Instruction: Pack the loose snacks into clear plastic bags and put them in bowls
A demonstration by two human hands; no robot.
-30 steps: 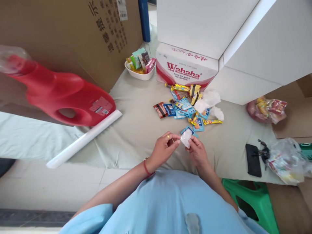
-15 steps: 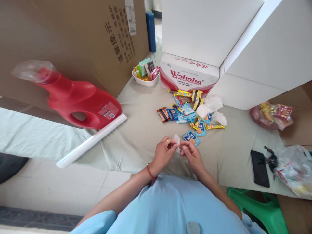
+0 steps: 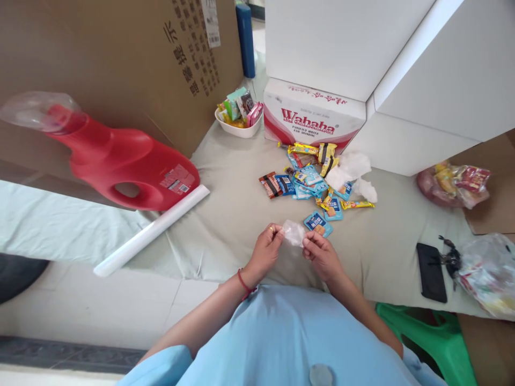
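Between my two hands a small, translucent white plastic bag [image 3: 293, 233] is stretched out, crumpled on its surface. My left hand [image 3: 266, 244] pinches its left edge between thumb and fingers; a ring and a red bracelet show on that side. On the opposite edge, my right hand [image 3: 321, 254] grips it the same way. Just beyond the right fingers lies a blue snack packet [image 3: 318, 223]. Farther back is a loose pile of blue packets [image 3: 309, 179], with yellow snack sticks [image 3: 357, 205], a brown packet [image 3: 270, 185] and crumpled white plastic bags [image 3: 352, 166] around it.
A white bowl of snacks [image 3: 240, 130] stands by the Wahaha carton [image 3: 314, 120]. At left are a red jug [image 3: 132, 161] and a white tube [image 3: 153, 230]. A black phone [image 3: 431, 272], keys [image 3: 451, 258] and a filled plastic bag [image 3: 488, 273] lie right, above a green stool [image 3: 438, 343].
My hands have moved slightly apart, and the plastic bag, bunched at the fingertips before, is now spread wider between them. The view has shifted a little.
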